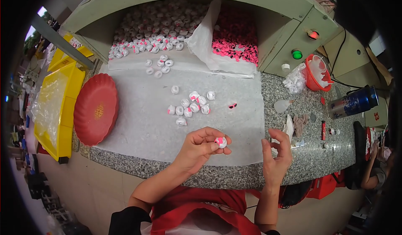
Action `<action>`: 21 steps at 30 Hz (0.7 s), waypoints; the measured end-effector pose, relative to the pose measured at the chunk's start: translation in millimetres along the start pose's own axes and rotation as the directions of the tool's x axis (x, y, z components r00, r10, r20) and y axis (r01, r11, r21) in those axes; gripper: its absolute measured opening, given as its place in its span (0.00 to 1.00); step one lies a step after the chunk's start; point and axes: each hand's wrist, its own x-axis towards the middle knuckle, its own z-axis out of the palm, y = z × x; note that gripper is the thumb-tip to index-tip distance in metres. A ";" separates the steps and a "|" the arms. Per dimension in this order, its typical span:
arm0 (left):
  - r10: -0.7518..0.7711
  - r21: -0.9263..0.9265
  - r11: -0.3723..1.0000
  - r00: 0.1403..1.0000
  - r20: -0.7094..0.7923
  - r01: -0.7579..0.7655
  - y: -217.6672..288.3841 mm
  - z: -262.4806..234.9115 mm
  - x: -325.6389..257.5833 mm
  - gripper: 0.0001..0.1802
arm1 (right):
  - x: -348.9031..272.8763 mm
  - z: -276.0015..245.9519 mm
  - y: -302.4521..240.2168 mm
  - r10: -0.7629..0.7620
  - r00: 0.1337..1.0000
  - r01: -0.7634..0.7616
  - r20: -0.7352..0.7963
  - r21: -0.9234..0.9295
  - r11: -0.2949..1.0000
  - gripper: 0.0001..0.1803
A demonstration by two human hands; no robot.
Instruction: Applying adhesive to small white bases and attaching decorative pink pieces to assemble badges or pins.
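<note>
Between the thumb and fingers of my left hand (201, 148) is a small round white piece (223, 143) with a pink patch facing up. Off to the right, my right hand (276, 153) holds nothing I can see, its thumb and index finger apart. A loose cluster of similar white pieces (184, 110) lies on the white sheet (142, 122) beyond my left hand, some showing pink spots. One tiny pink-and-black piece (233, 106) sits alone on the sheet to their right.
A pale green cabinet (276, 55) at the back shelters heaps of white pieces (163, 42) and flat pink pieces (234, 46). Left stand a red scalloped dish (90, 128) and yellow tray (69, 130). A red basket (312, 78), squeeze bottle (282, 105) and blue can (351, 102) are right.
</note>
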 end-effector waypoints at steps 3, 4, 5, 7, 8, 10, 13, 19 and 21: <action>-0.003 0.003 1.000 1.000 0.002 0.003 -0.4 -1.2 0.2 0.10 | -2.6 1.7 -2.1 -0.005 1.000 0.005 0.010 0.007 1.000 0.14; 0.003 0.000 1.000 1.000 0.010 -0.003 -0.6 -1.5 0.4 0.10 | -3.0 1.7 -2.3 -0.002 1.000 0.002 0.019 -0.005 1.000 0.14; 0.005 -0.006 1.000 0.999 0.035 -0.004 -0.6 -1.7 0.6 0.09 | -3.5 1.3 -2.2 -0.005 1.000 0.005 0.025 -0.013 1.000 0.13; 0.020 0.018 1.000 1.000 0.012 -0.020 -1.0 -1.1 0.9 0.09 | -2.7 -1.8 -0.2 -0.007 1.000 0.008 0.030 -0.021 1.000 0.13; 0.031 0.040 0.999 1.000 0.006 -0.031 -1.3 -0.3 0.9 0.09 | -1.4 -4.8 1.9 -0.022 1.000 0.020 -0.012 -0.100 0.995 0.12; 0.094 0.121 0.988 0.996 0.009 -0.094 -2.4 2.9 0.1 0.11 | 1.9 -12.8 8.7 -0.039 0.998 0.029 -0.053 -0.177 0.984 0.12; 0.202 0.245 0.949 0.979 0.011 -0.198 -5.3 8.7 -1.6 0.14 | 5.1 -27.5 23.9 -0.061 0.976 -0.045 -0.209 -0.467 0.883 0.11; 0.209 0.330 0.921 0.978 0.025 -0.206 -5.9 11.2 -1.6 0.17 | -3.3 -34.9 49.9 0.047 0.989 -0.118 -0.144 -0.538 0.834 0.09; 0.204 0.330 0.922 0.979 0.031 -0.202 -5.5 10.3 -0.7 0.17 | -6.0 -30.2 50.6 0.097 0.989 -0.139 -0.109 -0.499 0.855 0.08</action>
